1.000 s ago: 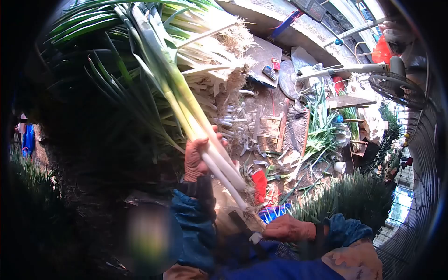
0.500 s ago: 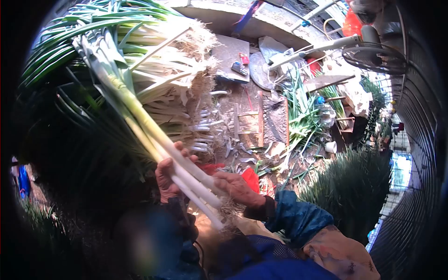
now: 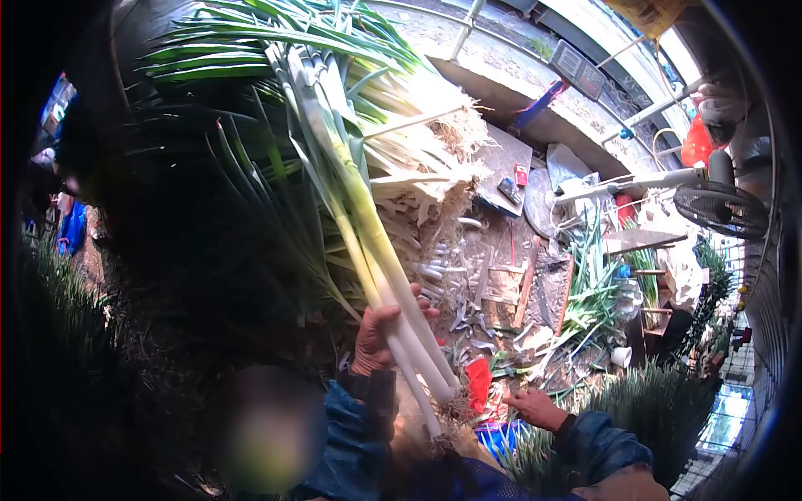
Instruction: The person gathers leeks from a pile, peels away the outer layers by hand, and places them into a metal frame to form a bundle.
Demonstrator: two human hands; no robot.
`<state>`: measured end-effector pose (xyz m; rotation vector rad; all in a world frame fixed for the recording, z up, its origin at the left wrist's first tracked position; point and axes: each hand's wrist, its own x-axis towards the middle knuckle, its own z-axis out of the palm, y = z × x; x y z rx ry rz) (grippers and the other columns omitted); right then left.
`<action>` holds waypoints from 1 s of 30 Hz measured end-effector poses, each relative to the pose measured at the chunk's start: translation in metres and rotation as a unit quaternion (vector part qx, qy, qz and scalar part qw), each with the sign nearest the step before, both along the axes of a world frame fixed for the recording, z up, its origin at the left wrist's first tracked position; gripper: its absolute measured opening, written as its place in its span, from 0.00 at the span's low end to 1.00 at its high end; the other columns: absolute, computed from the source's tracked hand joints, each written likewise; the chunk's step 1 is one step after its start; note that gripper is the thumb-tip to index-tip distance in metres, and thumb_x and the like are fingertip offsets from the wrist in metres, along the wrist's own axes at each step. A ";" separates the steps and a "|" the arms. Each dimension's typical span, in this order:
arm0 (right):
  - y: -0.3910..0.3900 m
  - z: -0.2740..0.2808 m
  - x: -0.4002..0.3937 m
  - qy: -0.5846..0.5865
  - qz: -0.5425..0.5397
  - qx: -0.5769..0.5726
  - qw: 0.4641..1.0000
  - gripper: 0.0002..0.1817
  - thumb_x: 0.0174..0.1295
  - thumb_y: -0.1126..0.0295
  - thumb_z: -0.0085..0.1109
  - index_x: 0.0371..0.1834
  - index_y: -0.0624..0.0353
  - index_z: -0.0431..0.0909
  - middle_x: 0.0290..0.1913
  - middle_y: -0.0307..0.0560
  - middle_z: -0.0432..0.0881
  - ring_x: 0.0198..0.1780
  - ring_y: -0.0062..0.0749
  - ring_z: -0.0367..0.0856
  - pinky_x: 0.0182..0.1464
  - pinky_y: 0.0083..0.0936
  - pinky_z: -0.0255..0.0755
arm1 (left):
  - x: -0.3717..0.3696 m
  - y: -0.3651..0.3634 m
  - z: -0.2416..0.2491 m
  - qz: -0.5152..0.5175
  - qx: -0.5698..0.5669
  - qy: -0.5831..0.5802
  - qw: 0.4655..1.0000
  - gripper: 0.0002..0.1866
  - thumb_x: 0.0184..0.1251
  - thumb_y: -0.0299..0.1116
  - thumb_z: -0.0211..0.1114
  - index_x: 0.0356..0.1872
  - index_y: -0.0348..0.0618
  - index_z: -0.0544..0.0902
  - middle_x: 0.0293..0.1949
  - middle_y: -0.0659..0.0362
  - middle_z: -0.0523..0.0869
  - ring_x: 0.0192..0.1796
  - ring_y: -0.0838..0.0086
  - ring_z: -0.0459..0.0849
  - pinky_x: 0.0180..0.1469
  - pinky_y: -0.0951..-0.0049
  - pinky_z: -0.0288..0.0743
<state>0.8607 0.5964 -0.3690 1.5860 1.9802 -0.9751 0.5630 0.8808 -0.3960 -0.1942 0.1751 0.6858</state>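
The bunch of leeks [image 3: 380, 250] is held up in front of the camera, gripped low on its white stalks by the left hand [image 3: 373, 338], whose fingers [image 3: 388, 313] are curled closed around the stalks. The long axis runs diagonally: root ends point down and to the right, green leaves fan up and to the left. Judged from their look, the white stalks are firm and fairly stiff, smooth and possibly slick, so the hold belongs on that white section near the roots; the leaves are soft, floppy and easily creased, and a long bunch is likely top-heavy. The right hand [image 3: 535, 407] sits below and to the right of the bunch, well apart from it, fingers loosely bent and holding nothing that can be made out. Behind the bunch lies a large pile of leeks [image 3: 418, 159] with roots showing. To the right of the bunch, a fan [image 3: 723, 209] stands above littered ground [image 3: 501, 284] strewn with trimmings
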 end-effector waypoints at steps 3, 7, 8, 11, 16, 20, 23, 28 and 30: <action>0.105 0.030 -0.031 0.266 -0.382 -0.010 0.885 0.35 0.56 0.66 0.66 0.67 0.54 0.63 0.55 0.50 0.74 0.60 0.41 0.71 0.59 0.31 0.68 | 0.019 -0.015 -0.005 -0.009 0.032 0.040 0.999 0.33 0.56 0.32 0.69 0.62 0.32 0.67 0.53 0.46 0.78 0.56 0.57 0.79 0.58 0.57 0.76; 0.164 -0.005 -0.056 0.527 -0.510 -0.350 0.583 0.42 0.53 0.57 0.69 0.67 0.64 0.58 0.52 0.51 0.74 0.60 0.33 0.70 0.58 0.29 0.70 | 0.043 -0.029 -0.005 -0.047 0.164 0.142 0.975 0.40 0.52 0.39 0.72 0.65 0.38 0.65 0.60 0.49 0.73 0.63 0.62 0.74 0.63 0.58 0.70; 0.179 0.017 -0.068 0.550 -0.481 -0.393 0.558 0.43 0.52 0.56 0.69 0.66 0.64 0.59 0.51 0.51 0.74 0.58 0.32 0.72 0.57 0.28 0.71 | 0.041 -0.031 -0.008 -0.044 0.173 0.141 0.974 0.42 0.52 0.42 0.73 0.66 0.38 0.64 0.61 0.49 0.73 0.62 0.62 0.74 0.63 0.57 0.70; 0.189 0.054 -0.089 0.536 -0.475 -0.360 0.598 0.45 0.49 0.53 0.71 0.65 0.65 0.59 0.48 0.48 0.76 0.49 0.31 0.78 0.51 0.26 0.73 | 0.042 -0.025 -0.008 -0.032 0.166 0.103 0.980 0.46 0.49 0.48 0.75 0.67 0.39 0.62 0.61 0.49 0.73 0.61 0.62 0.75 0.63 0.57 0.71; 0.159 0.097 -0.075 0.388 -0.459 -0.317 0.734 0.30 0.47 0.58 0.69 0.50 0.66 0.75 0.39 0.43 0.82 0.41 0.28 0.81 0.45 0.25 0.76 | 0.034 0.016 0.012 0.085 0.047 0.143 0.985 0.38 0.49 0.52 0.76 0.55 0.37 0.73 0.46 0.56 0.81 0.49 0.69 0.80 0.47 0.66 0.78; 0.099 0.099 -0.058 0.239 -0.451 -0.271 0.816 0.16 0.51 0.71 0.68 0.41 0.62 0.76 0.34 0.42 0.82 0.36 0.27 0.81 0.40 0.24 0.77 | 0.047 -0.009 -0.012 0.129 0.046 0.151 0.979 0.28 0.55 0.43 0.73 0.52 0.38 0.74 0.42 0.60 0.79 0.44 0.73 0.79 0.47 0.69 0.76; 0.059 0.096 -0.064 0.196 -0.413 -0.175 0.872 0.15 0.51 0.71 0.67 0.40 0.61 0.75 0.32 0.40 0.81 0.35 0.27 0.81 0.37 0.25 0.76 | 0.036 -0.041 0.020 0.170 0.062 0.176 0.968 0.27 0.54 0.37 0.73 0.53 0.39 0.73 0.44 0.61 0.77 0.43 0.75 0.77 0.49 0.72 0.74; 0.054 0.078 -0.113 0.128 -0.150 -0.021 0.980 0.18 0.48 0.74 0.64 0.44 0.63 0.73 0.30 0.48 0.78 0.31 0.37 0.79 0.33 0.31 0.73 | -0.051 -0.087 0.043 0.259 0.115 0.162 0.945 0.24 0.54 0.35 0.72 0.50 0.37 0.75 0.39 0.61 0.79 0.44 0.76 0.78 0.46 0.71 0.74; 0.053 0.069 -0.143 0.090 -0.017 0.065 0.994 0.20 0.48 0.75 0.62 0.46 0.63 0.72 0.29 0.50 0.77 0.30 0.41 0.79 0.31 0.35 0.72 | -0.102 -0.110 0.046 0.330 0.159 0.136 0.920 0.23 0.55 0.36 0.72 0.50 0.37 0.75 0.40 0.60 0.80 0.44 0.76 0.79 0.46 0.68 0.75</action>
